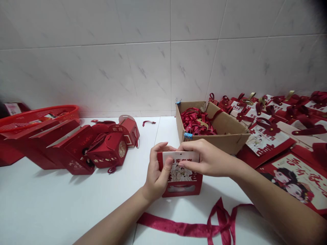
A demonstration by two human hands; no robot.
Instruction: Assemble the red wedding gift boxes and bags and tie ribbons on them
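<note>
A red and white gift box (pixel 182 189) with a printed couple and a clear window on its front stands upright on the white table. My left hand (pixel 159 170) grips its left side, thumb on the front and fingers behind. From the right, my right hand (pixel 204 158) holds the box's top edge, with fingers across the front and the thumb side hidden. A small hole shows near the top edge. Closer to me, a dark red ribbon (pixel 176 227) lies loosely looped on the table, touching neither hand.
Behind the box is a cardboard box (pixel 217 141) of red ribbon straps with blue clips. Many finished-looking gift bags (pixel 263 139) crowd the right. At left stand red gift boxes (pixel 109 151) and a red plastic basket (pixel 51 110). A short cord (pixel 149 122) lies near the tiled wall.
</note>
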